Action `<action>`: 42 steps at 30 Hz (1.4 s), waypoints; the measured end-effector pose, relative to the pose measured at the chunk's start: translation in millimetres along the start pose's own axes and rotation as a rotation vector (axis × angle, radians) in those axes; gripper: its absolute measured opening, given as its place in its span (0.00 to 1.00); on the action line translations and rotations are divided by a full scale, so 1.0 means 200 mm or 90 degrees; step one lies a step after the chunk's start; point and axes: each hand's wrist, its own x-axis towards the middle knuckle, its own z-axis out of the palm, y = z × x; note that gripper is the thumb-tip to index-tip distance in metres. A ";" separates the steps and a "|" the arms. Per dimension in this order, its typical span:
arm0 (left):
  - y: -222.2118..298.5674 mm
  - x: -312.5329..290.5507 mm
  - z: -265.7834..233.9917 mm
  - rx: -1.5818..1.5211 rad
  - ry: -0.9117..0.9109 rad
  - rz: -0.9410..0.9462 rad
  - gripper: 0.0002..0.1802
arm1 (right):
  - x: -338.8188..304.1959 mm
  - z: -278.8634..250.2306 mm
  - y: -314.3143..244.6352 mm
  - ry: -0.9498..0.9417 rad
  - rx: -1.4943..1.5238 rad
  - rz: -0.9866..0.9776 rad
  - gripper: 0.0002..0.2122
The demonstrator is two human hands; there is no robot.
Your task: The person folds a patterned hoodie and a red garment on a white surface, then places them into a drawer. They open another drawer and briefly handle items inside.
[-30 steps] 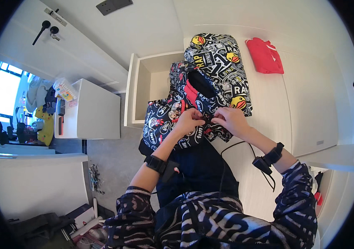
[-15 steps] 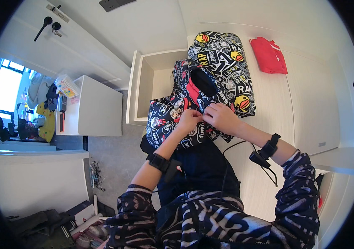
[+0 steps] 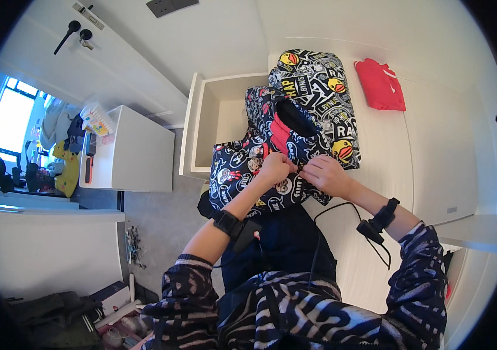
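Note:
A black jacket (image 3: pixel 231 166) with a white-and-red cartoon print lies across my lap and the drawer's near side. Its collar or hood opening shows a dark inside and a red lining (image 3: pixel 280 133). At the jacket's front, my left hand (image 3: pixel 277 169) pinches the fabric with its fingers pressed together. Close beside it on the right, my right hand (image 3: pixel 326 175) pinches the same front edge. The fingertips nearly meet, and any small fastener between them is too small to make out. Behind the jacket rests a folded black-and-white garment (image 3: pixel 315 81) printed with yellow ducks.
An open pale drawer (image 3: pixel 219 125) stands behind and left of the jacket. A folded red garment (image 3: pixel 379 84) lies on the light wood surface at the right. Farther left are a white cabinet (image 3: pixel 137 151) and a door (image 3: pixel 126 70). Cables hang from my wrist straps.
My hands have drawn slightly apart and lower along the jacket's front. The whole view has shifted a little; the other garments lie as before.

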 end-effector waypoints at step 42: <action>0.15 -0.36 -0.09 -0.487 0.176 0.014 0.23 | 0.27 -0.21 -0.04 -0.090 0.208 0.226 0.10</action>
